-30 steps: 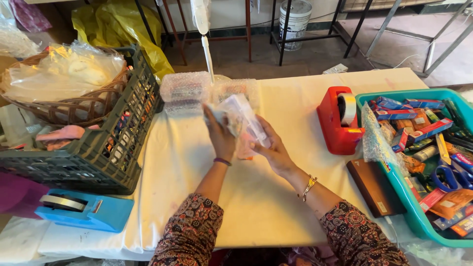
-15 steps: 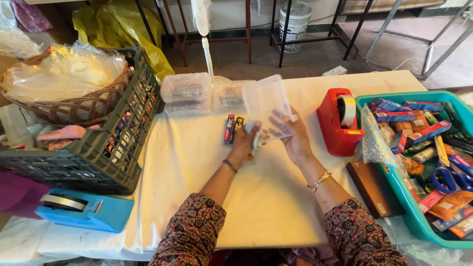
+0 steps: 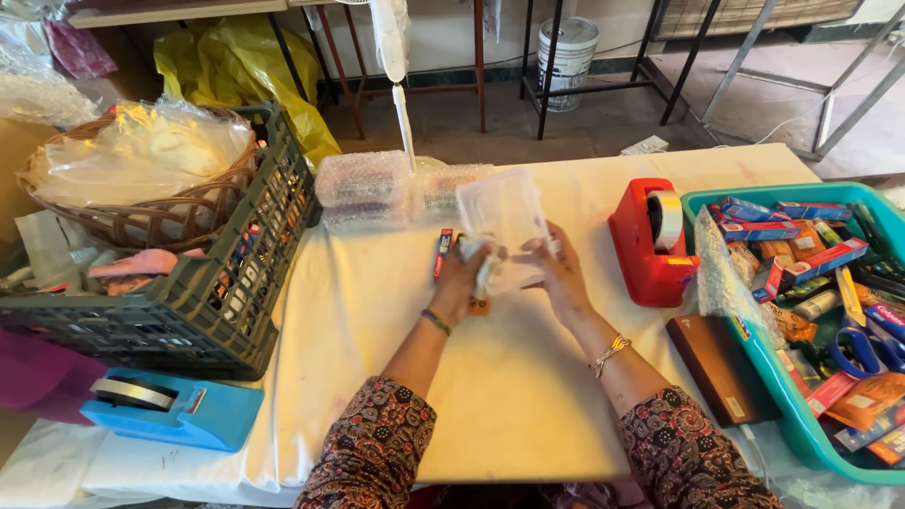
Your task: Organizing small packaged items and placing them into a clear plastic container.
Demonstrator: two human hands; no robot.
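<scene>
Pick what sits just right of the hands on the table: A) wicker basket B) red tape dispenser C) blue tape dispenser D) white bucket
B: the red tape dispenser stands on the white table just right of the right hand; the blue one lies far left.

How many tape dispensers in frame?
2. A red tape dispenser stands on the white table right of the right hand, beside the teal bin. A blue tape dispenser sits at the table's near-left corner, below the dark crate. Others may be hidden.
</scene>
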